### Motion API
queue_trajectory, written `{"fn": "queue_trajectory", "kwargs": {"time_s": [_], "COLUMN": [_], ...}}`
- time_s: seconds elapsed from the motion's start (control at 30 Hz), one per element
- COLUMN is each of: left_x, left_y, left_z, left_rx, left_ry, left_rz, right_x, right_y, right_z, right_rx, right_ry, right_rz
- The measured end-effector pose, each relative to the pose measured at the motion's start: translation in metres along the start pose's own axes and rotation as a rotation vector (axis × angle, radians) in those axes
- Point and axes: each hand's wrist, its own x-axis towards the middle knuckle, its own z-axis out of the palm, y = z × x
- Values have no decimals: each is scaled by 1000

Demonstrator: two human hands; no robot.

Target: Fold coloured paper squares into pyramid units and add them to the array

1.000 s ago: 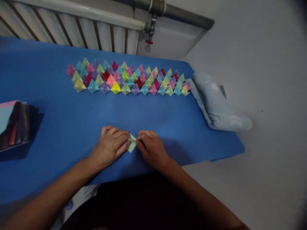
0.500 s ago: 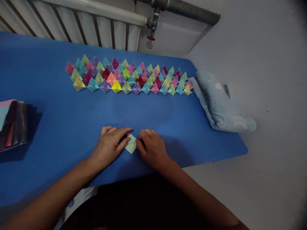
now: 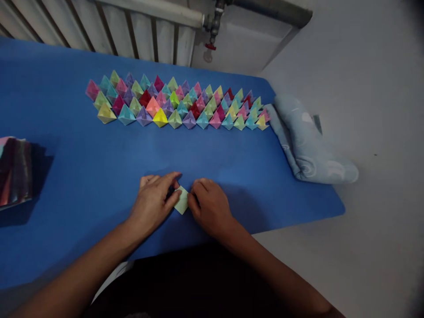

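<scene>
A small pale green folded paper (image 3: 182, 201) lies on the blue tabletop near its front edge, turned like a diamond. My left hand (image 3: 153, 196) is at its left side, the thumb on the paper's left edge and the index finger arched just beyond it. At the right corner, my right hand (image 3: 210, 204) has its fingers curled in and pinches the paper between thumb and forefinger. Those fingers hide that corner. Farther back stand several rows of folded paper boats (image 3: 174, 119) in many colours, packed close together.
At the left edge lies a stack of coloured paper (image 3: 16, 174) in a dark, shiny wrap. A folded light blue blanket (image 3: 308, 145) rests on the right side of the table (image 3: 99, 163). Behind are a white radiator (image 3: 145, 33) and a pipe valve with a red handle (image 3: 210, 46).
My left index finger has risen and bent slightly away from the paper's top corner. The paper and right hand stay almost in place. The view has shifted a little.
</scene>
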Motion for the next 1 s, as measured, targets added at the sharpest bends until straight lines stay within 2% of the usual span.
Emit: {"fn": "queue_trajectory", "kwargs": {"time_s": [0.13, 0.3, 0.43, 0.57, 0.73, 0.93, 1.0], "left_x": [-2, -5, -5, -7, -10, -10, -10], "left_y": [0, 5, 6, 3, 0, -1, -1], "left_z": [0, -2, -6, -9, -9, -7, -6], "left_rx": [46, 253, 315, 322, 331, 309, 310], "left_ry": [57, 89, 90, 65, 88, 100, 103], "left_rz": [65, 285, 413, 434, 443, 434, 429], "right_x": [1, 5, 7, 4, -1, 0, 0], "right_y": [-3, -4, 1, 8, 11, 10, 5], "right_z": [-2, -4, -8, -12, -9, -10, -14], "right_rx": [-20, -25, 66, 182, 215, 224, 281], "right_ry": [-37, -96, -137, -117, -59, -29, 33], "right_rz": [14, 43, 53, 73, 146, 141, 99]}}
